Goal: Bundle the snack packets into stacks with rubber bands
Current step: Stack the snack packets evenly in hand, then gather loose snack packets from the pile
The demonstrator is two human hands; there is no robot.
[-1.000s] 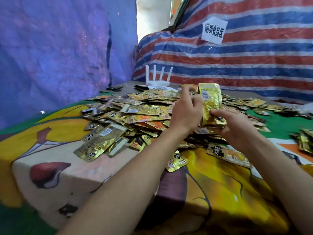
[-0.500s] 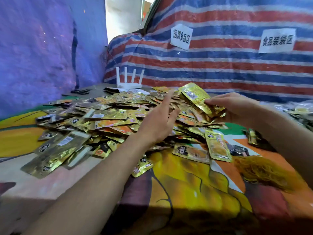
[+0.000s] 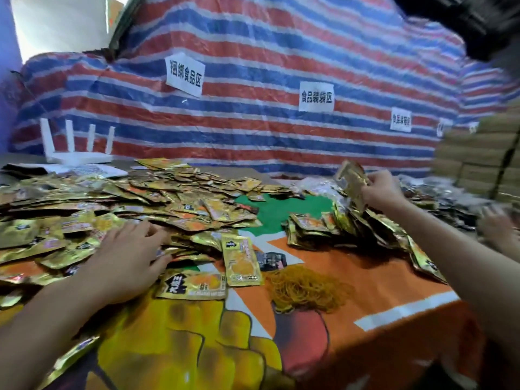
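Gold stack (image 3: 352, 182) moved right to the pile (image 3: 315, 229), likely done.
Right hand (image 3: 380, 191) fingers grip it; left hand (image 3: 128, 256) fingers wide on loose packets (image 3: 118, 198).

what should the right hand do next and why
Probably set the packet stack down: the right hand grips it just above the heap of stacks, while the left hand rests on the loose packets, seemingly ready to gather more.

Paper sign (image 3: 184, 74) on striped tarp (image 3: 253, 130) reads 捆绑食品区, second sign (image 3: 316, 97) reads 食品装袋区, third sign (image 3: 401, 119) blurred, snack packets (image 3: 242, 260) print illegible.
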